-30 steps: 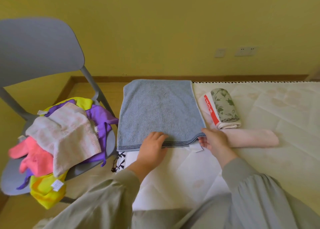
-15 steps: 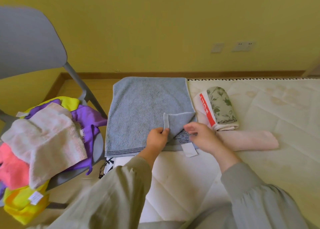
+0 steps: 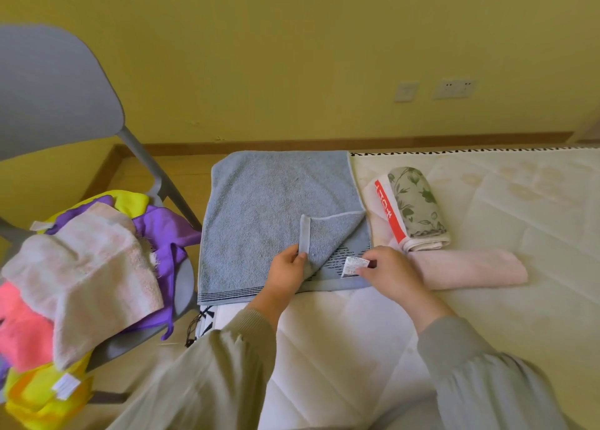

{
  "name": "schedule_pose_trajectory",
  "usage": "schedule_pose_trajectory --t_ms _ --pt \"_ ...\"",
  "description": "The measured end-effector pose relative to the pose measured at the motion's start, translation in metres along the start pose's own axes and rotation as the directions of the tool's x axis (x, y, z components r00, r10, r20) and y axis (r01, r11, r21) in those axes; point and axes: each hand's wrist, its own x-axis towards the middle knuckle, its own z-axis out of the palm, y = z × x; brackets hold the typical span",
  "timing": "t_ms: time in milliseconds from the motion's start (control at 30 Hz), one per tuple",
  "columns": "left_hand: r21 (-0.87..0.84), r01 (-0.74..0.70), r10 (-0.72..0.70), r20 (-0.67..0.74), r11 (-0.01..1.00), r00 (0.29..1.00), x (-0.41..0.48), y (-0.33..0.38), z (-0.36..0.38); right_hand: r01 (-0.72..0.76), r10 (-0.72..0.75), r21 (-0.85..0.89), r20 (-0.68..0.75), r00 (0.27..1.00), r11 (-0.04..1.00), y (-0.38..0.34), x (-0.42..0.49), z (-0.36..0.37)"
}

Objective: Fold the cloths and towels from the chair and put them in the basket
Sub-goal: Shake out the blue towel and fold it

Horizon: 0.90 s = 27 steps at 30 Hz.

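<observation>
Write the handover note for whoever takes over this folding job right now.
Left grip pinches the turned-over near corner of the blue towel, which lies spread on the mattress. Right grip pinches that towel at its white label.
Done: a floral roll and a pink folded towel lie on the mattress, right of the blue towel.
Left: finish folding the blue towel, fold the pile of cloths on the chair, then put everything in the basket, which is not in view.
</observation>
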Motion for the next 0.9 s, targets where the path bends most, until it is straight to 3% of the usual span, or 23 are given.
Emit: schedule_pose_trajectory --t_ms 167,400,500,633,733,833,900 --pt "-0.062 -0.021 0.022 0.004 0.998 1.0 -0.002 -0.003 -0.001 -0.034 0.053 0.143 -0.129 0.99 0.989 -0.011 0.007 0.015" --pt "-0.073 -0.038 0.039 0.004 0.997 0.999 -0.005 -0.003 0.0 -0.01 0.034 0.094 -0.266 0.963 0.996 -0.012 0.011 0.026" --pt "-0.111 -0.031 0.03 -0.01 0.993 1.0 -0.007 0.0 -0.002 0.137 -0.133 0.006 -0.207 0.969 0.99 -0.012 0.014 0.028" --pt "-0.12 -0.07 0.063 -0.057 0.99 0.996 -0.011 0.001 0.001 0.163 -0.167 -0.037 -0.114 0.979 0.986 -0.007 0.013 0.03" --pt "-0.029 -0.218 0.216 -0.069 0.975 0.974 -0.018 0.003 0.007 0.116 -0.118 -0.03 -0.088 0.989 0.993 -0.005 0.013 0.027" --pt "0.112 -0.321 0.317 0.052 0.941 0.947 -0.025 -0.001 0.012 0.075 -0.082 -0.074 -0.103 0.991 0.994 -0.001 0.013 0.022" --pt "0.235 -0.398 0.373 0.144 0.887 0.917 -0.028 -0.005 0.013 0.013 -0.012 0.002 -0.117 0.993 1.0 0.002 0.013 0.017"
